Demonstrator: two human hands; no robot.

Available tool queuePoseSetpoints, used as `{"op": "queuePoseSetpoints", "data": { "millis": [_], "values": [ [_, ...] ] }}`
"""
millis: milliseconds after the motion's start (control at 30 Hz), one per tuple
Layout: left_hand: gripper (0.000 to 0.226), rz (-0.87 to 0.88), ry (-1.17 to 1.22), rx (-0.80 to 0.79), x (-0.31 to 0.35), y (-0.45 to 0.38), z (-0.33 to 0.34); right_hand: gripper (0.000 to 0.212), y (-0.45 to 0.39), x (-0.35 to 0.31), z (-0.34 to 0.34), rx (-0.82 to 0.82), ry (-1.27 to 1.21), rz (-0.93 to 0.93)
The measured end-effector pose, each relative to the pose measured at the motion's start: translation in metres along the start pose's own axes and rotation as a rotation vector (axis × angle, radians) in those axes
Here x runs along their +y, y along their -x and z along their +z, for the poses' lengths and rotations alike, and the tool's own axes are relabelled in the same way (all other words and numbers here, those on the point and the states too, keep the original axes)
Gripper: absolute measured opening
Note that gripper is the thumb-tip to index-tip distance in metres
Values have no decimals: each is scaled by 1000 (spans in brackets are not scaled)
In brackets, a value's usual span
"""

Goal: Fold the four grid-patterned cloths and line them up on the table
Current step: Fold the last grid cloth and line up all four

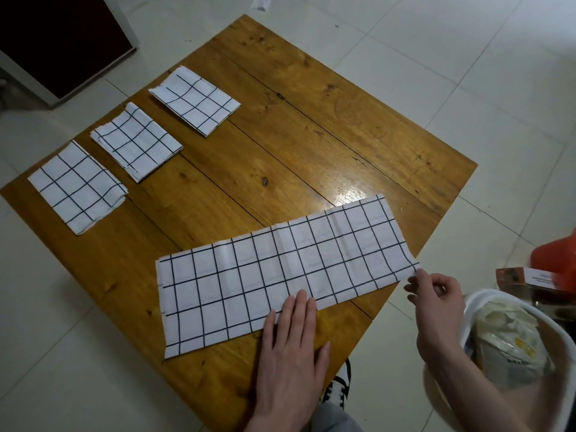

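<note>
The fourth cloth (280, 275) lies as a long strip along the near edge of the tabletop (311, 145), its right end reaching the tabletop's right corner and just overhanging it. It looks already folded lengthwise, so the likely reason it is stretched out flat is to take the next fold end over end.

The left hand (293, 335) rests flat on it, fingers straight and together, pressing the strip's near edge about midway along; this probably pins the cloth so it will not slide while the other end is lifted. The right hand (431, 291) sits at the strip's right end, thumb and fingertips pinching the near corner there, apparently ready to carry it across toward the left end.

Three folded cloths, the nearest (78, 187), the middle (135, 141) and the farthest (194, 99), sit in a row along the far left edge, spaced apart. The free stretch of that edge suggests where the fourth will go.

Off the tabletop, beside the right hand, stands a white basket (486, 300) holding packets.
</note>
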State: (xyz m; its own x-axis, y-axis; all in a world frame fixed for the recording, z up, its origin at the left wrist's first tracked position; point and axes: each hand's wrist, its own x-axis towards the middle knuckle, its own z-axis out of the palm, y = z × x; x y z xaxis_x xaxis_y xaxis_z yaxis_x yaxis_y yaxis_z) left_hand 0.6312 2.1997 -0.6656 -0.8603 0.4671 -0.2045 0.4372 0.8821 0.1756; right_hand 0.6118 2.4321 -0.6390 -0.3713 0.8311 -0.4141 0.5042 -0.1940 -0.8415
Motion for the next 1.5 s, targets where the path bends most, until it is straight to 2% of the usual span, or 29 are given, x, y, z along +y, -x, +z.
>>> {"op": "queuePoseSetpoints", "data": {
  "millis": [100,167,233,367,500,633,700,867,967,1033,1167,1333,1500],
  "values": [
    [71,1,2,4,0,0,0,35,1,-5,3,-30,-53,49],
    [71,8,-3,1,0,0,0,41,-1,-4,4,-57,-38,82],
    [71,16,-7,-3,-1,0,1,36,-5,0,6,-83,4,94],
    [72,24,-9,-7,-2,1,2,13,-4,0,7,-92,52,27],
    [72,24,3,-12,3,0,1,13,3,-7,4,-57,-36,-33],
    [72,46,17,-25,15,-7,0,10,16,-25,-1,-7,-82,-181],
    [73,57,22,-30,23,-12,0,5,30,-38,-3,-44,-75,-277],
    [75,64,62,-28,34,-21,-5,8,72,-59,1,-148,-56,-500],
    [72,56,82,20,27,-19,-13,10,91,-59,7,-222,60,-675],
    [70,19,89,46,12,-13,-19,4,101,-56,14,-248,111,-791],
    [67,-116,86,83,-31,6,-22,20,124,-41,39,-248,183,-918],
    [69,-347,19,125,-83,32,-18,27,142,-14,69,-359,259,-1058],
    [69,-347,31,172,-104,48,-11,30,155,14,95,-466,443,-1201]
  ]
}}
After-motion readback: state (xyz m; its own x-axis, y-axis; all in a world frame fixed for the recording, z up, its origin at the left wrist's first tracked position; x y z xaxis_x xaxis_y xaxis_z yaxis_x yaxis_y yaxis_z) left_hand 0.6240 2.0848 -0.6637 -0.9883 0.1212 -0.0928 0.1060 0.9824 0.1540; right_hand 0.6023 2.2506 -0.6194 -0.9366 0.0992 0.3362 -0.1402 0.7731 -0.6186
